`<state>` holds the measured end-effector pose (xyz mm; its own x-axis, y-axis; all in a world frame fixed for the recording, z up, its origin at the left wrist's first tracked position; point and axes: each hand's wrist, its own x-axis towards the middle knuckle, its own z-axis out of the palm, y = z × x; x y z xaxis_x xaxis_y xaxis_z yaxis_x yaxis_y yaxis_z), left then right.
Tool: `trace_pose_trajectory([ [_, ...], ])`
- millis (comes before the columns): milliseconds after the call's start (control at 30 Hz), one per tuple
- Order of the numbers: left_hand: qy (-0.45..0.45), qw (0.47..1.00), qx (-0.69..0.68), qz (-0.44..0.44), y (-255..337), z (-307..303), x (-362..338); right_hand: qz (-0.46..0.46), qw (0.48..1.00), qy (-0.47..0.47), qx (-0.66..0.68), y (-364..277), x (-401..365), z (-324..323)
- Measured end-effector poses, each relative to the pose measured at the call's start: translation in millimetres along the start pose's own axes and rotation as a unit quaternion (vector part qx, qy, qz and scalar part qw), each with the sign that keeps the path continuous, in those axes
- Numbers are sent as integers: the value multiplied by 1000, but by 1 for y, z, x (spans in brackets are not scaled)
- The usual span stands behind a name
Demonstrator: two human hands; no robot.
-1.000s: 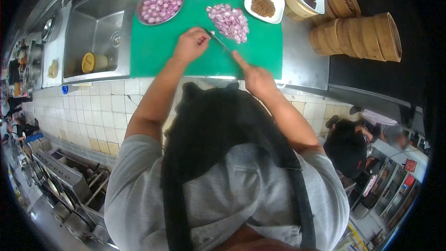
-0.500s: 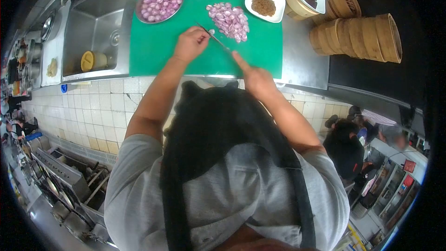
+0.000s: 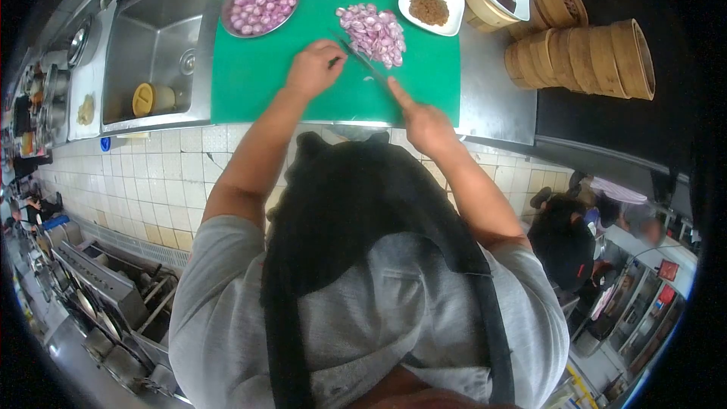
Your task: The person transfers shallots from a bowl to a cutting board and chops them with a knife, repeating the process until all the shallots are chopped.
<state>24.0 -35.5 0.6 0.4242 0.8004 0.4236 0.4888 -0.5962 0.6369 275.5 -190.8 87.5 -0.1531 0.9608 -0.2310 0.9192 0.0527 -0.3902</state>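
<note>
My right hand (image 3: 425,127) grips a knife (image 3: 365,63), index finger stretched along the back of the blade. The blade points up and left, its edge beside a heap of sliced shallots (image 3: 372,34) on a green cutting board (image 3: 257,83). Just left of the blade, my left hand (image 3: 314,68) is closed with curled fingers. A small dark spot shows at its fingertips; what they pinch I cannot make out. A few pale slivers lie under the knife. At the board's upper left rests a metal bowl (image 3: 226,21) of peeled whole shallots (image 3: 263,6).
Right of the heap stands a white dish (image 3: 453,29) of brown crumbly food. Bamboo steamers (image 3: 579,60) are stacked along the right counter. A steel sink (image 3: 155,38) with a yellow-lidded container (image 3: 144,98) lies left. Other people (image 3: 564,242) are behind on the right.
The knife has shifted right, away from my left hand and closer to the sliced heap. My right hand has moved slightly right. My left hand stays almost in place.
</note>
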Motion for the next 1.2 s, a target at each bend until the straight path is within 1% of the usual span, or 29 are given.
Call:
trace_pose_trajectory([
  [100, -21, 1000, -5, -4, -2, -3, -1, -42, 999, 14, -29, -6, -10, -7],
  [200, -10, 1000, 8, 4, -2, -3, 0, -44, 999, 29, -16, -1, -5, 8],
  [300, 1, 999, 24, 42, -4, -3, 1, -23, 999, 6, -25, -5, -3, 2],
  [400, -8, 999, 32, 42, -6, -2, 1, -45, 998, 29, -20, -8, -7, -3],
  [500, 15, 999, 27, 43, -4, -1, 0, -17, 999, -21, -25, -5, 0, 2],
  [600, 11, 998, 32, 46, -5, -2, -1, -3, 999, -38, -28, -12, -1, -6],
  [700, 21, 998, 38, 48, -6, 2, -1, -29, 999, -5, -23, -5, -1, 5],
  [800, 24, 997, 33, 60, -6, 0, -1, -10, 999, -30, -25, -8, 2, -1],
  [900, 25, 997, 40, 59, -7, 3, 0, -30, 1000, 7, 0, -5, -1, 6],
  [1000, 29, 997, 41, 57, -7, 2, -2, 5, 999, -49, 22, -3, 3, 4],
  [1100, 2, 997, 64, 51, -5, 1, -2, 63, 994, -89, 19, -1, 9, 0],
  [1200, 4, 995, 70, 67, 0, -1, 1, 58, 996, -71, 19, 6, 7, 2],
])
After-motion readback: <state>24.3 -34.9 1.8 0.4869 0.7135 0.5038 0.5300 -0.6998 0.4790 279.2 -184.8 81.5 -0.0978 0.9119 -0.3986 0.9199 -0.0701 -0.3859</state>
